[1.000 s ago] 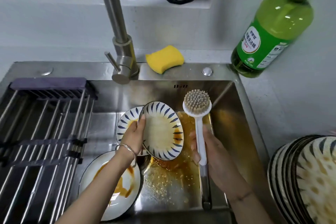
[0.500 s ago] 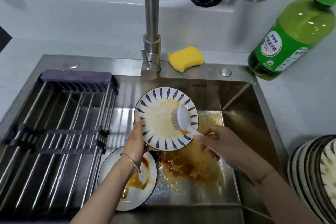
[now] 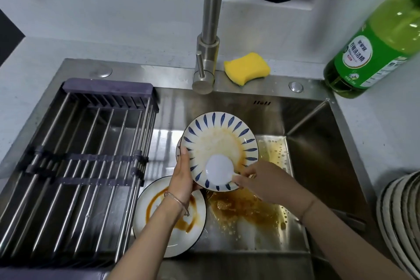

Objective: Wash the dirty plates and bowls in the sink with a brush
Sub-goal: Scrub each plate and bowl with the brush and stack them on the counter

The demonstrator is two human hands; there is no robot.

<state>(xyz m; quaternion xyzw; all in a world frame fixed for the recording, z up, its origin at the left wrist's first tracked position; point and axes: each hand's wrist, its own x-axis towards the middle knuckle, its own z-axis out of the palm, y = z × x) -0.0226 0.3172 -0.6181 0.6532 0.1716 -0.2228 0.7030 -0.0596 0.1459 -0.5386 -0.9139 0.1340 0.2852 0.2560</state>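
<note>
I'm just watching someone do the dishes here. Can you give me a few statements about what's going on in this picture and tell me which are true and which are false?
1. The left hand holds the blue-patterned plate by its edge. True.
2. The right hand presses the brush against that plate. True.
3. The yellow sponge lies in the basin among the dishes. False: it sits on the sink's back ledge, beside the faucet.
4. The white plate under the left arm is already clean. False: brown sauce is smeared across it.
5. The green detergent bottle stands on the counter to the right of the sink. True.
</note>
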